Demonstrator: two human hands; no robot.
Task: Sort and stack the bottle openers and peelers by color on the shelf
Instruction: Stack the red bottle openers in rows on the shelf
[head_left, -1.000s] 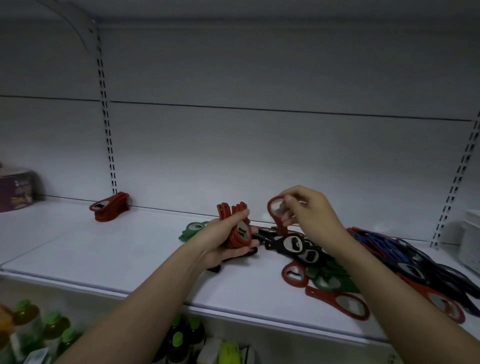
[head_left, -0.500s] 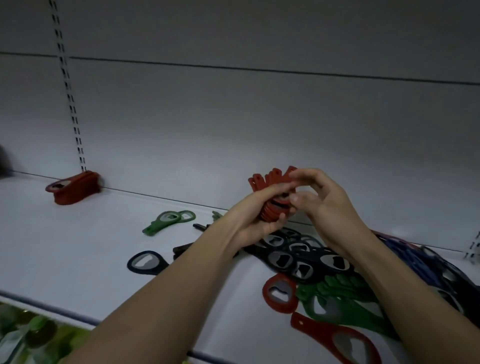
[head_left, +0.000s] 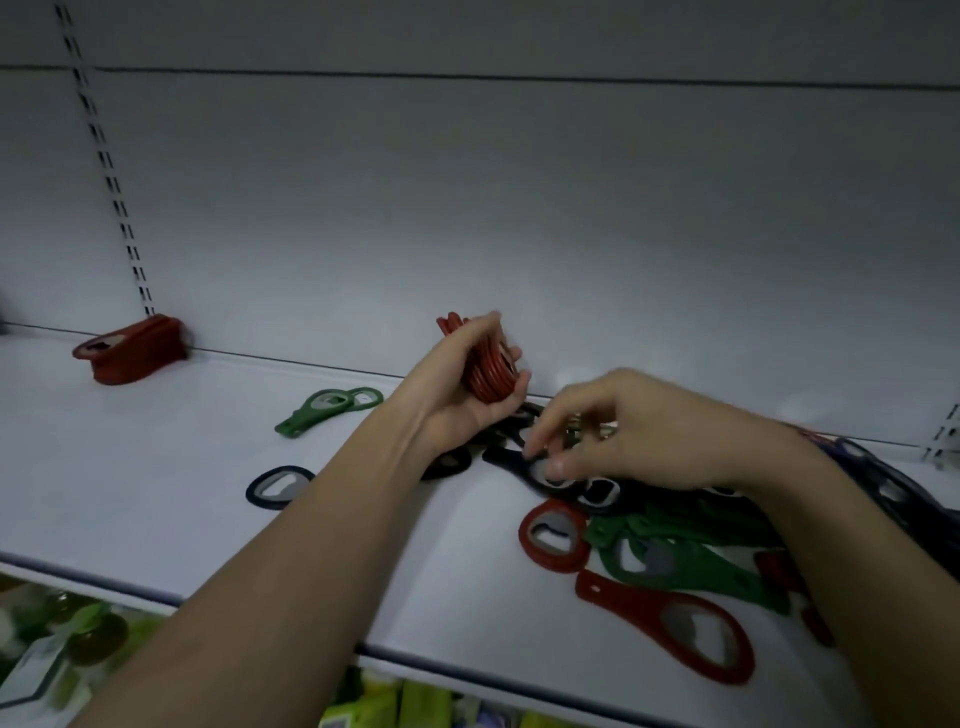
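Observation:
My left hand (head_left: 457, 384) grips a bunch of red bottle openers (head_left: 485, 371) upright above the white shelf (head_left: 156, 493). My right hand (head_left: 639, 436) is lowered onto the mixed pile, its fingertips pinching a black opener (head_left: 545, 475). Below that hand lie a red opener (head_left: 553, 535), green openers (head_left: 675, 561) and a long red opener (head_left: 670, 629). Against the back wall at the left stands a stack of red openers (head_left: 132, 351). A green opener (head_left: 327, 408) and a black opener (head_left: 278, 486) lie apart on the shelf.
Dark blue and black openers (head_left: 893, 493) trail off to the right behind my right forearm. Slotted uprights (head_left: 111, 176) run up the back wall. Green-capped bottles and packages (head_left: 62, 649) fill the shelf below the front edge.
My right hand left the red bunch and dropped to the right onto the black openers in the pile. The left hand keeps the red bunch, turned a little left.

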